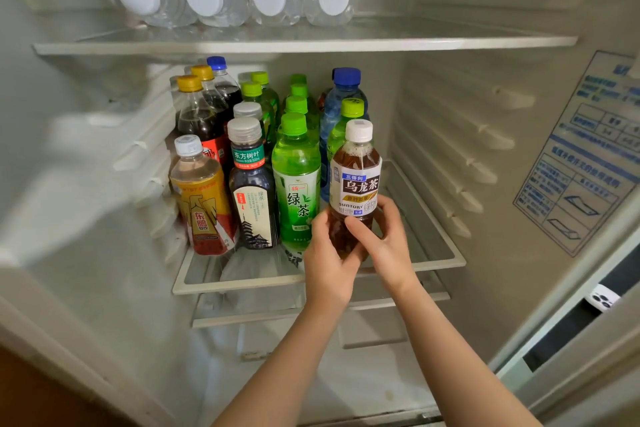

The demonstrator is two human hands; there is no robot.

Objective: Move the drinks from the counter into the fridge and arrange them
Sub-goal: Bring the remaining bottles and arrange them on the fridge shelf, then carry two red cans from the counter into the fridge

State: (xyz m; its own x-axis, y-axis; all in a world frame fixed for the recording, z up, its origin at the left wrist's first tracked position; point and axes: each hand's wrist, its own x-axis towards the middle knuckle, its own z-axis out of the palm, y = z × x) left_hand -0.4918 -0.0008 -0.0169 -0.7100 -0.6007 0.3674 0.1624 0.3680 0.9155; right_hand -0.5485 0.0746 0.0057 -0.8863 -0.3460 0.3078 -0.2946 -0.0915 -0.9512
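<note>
At the middle shelf's [242, 283] near right, the left hand [327, 255] and right hand [386, 241] both clasp the oolong tea bottle [356, 180] low down, upright just beside the green tea bottle [296, 184]. Seat it level in the front row, label outward, before releasing.

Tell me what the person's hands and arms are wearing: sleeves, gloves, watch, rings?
Both are bare. The left hand and right hand wear no gloves, and no ring shows on the visible fingers. Both forearms are uncovered to the frame's edge: no sleeve, watch or bracelet in view.
</note>
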